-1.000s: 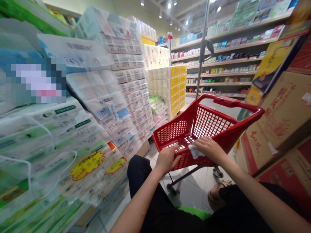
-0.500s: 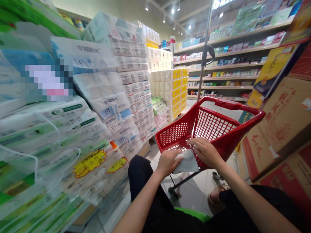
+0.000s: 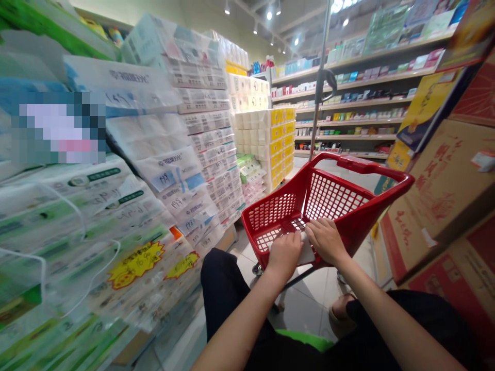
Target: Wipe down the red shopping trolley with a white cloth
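A red plastic shopping cart stands in the aisle right in front of me, its basket holding nothing I can see. Both my hands rest on its near rim. My left hand and my right hand are closed together on a small white cloth or tissue, pressing it against the rim. Only a strip of the cloth shows between the hands. My knees in dark trousers are below.
Tall stacks of wrapped tissue and toilet paper packs fill the left side. Brown and red cartons are stacked on the right. A metal pole rises behind the cart, with store shelves beyond. Tiled floor shows under the cart.
The white cloth was spread out between my hands half a second ago; now it is bunched small under both hands on the rim. My left hand moved right, closer to the right hand.
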`<state>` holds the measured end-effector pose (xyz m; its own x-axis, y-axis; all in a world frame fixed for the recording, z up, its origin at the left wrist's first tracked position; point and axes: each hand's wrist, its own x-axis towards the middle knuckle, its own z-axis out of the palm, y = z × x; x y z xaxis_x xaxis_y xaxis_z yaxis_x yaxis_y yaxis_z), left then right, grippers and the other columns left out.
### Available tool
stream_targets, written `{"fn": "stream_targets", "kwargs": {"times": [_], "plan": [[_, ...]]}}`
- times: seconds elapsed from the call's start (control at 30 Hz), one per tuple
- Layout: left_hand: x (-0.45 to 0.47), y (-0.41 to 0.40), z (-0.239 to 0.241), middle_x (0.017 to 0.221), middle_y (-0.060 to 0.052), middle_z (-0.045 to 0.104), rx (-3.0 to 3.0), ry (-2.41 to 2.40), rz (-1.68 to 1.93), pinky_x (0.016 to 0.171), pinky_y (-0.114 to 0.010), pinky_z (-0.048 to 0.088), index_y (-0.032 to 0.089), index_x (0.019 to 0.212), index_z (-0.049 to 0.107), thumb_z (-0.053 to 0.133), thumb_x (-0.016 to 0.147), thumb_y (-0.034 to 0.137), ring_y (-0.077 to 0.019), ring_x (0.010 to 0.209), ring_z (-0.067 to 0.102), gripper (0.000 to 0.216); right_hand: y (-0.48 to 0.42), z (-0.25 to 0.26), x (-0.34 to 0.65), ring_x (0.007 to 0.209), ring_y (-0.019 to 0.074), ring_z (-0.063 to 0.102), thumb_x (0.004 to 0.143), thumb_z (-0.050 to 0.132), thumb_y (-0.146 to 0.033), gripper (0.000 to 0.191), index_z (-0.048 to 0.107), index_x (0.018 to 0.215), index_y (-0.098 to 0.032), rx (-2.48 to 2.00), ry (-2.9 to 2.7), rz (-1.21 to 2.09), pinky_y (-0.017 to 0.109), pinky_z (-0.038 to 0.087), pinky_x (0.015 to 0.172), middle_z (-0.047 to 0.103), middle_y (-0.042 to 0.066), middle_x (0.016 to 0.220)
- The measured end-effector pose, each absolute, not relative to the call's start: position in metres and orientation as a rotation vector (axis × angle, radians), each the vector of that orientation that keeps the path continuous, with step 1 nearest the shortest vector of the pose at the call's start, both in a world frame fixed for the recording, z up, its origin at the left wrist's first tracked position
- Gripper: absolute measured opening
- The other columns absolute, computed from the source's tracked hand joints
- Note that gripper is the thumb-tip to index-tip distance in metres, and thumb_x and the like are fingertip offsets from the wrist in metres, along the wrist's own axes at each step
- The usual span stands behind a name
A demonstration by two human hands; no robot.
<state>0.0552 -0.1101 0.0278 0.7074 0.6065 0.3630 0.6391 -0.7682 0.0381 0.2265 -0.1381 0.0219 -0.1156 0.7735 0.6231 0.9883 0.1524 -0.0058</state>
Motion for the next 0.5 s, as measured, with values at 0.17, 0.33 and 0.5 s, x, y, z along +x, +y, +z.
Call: {"fn": "stream_targets", "kwargs": {"times": [0.17, 0.33, 0.5], "plan": [[0.058, -0.099, 0.016, 0.094, -0.007, 0.063, -2.797, -0.882, -0.625, 0.071, -0.026, 0.049, 0.018, 0.127, 0.047, 0.037, 0.097, 0.017, -0.0171, 0.083, 0.064, 0.031, -0.137, 0.021, 0.234, 0.083, 0.0176, 0.049, 0.098, 0.03, -0.028, 0.032, 0.055, 0.08, -0.022, -1.644, -1.98, -0.487, 0.034, 0.03, 0.084, 0.061, 0.002, 0.081], [0.012, -0.091, 0.0, 0.101, -0.006, 0.066, -2.842, -0.805, -0.678, 0.075, -0.025, 0.051, 0.022, 0.136, 0.042, 0.038, 0.099, 0.022, -0.0155, 0.089, 0.065, 0.037, -0.138, 0.021, 0.249, 0.084, 0.0167, 0.05, 0.098, 0.029, -0.029, 0.032, 0.056, 0.084, -0.022, -1.618, -2.034, -0.42, 0.034, 0.03, 0.083, 0.062, 0.001, 0.084], [-0.039, -0.079, -0.014, 0.107, -0.006, 0.067, -2.892, -0.566, -0.716, 0.101, -0.037, 0.046, 0.021, 0.137, 0.043, 0.037, 0.1, 0.026, -0.016, 0.102, 0.063, 0.038, -0.137, 0.02, 0.264, 0.084, 0.0166, 0.052, 0.097, 0.029, -0.028, 0.032, 0.059, 0.085, -0.023, -1.588, -2.083, -0.403, 0.034, 0.03, 0.082, 0.065, 0.001, 0.089]]}}
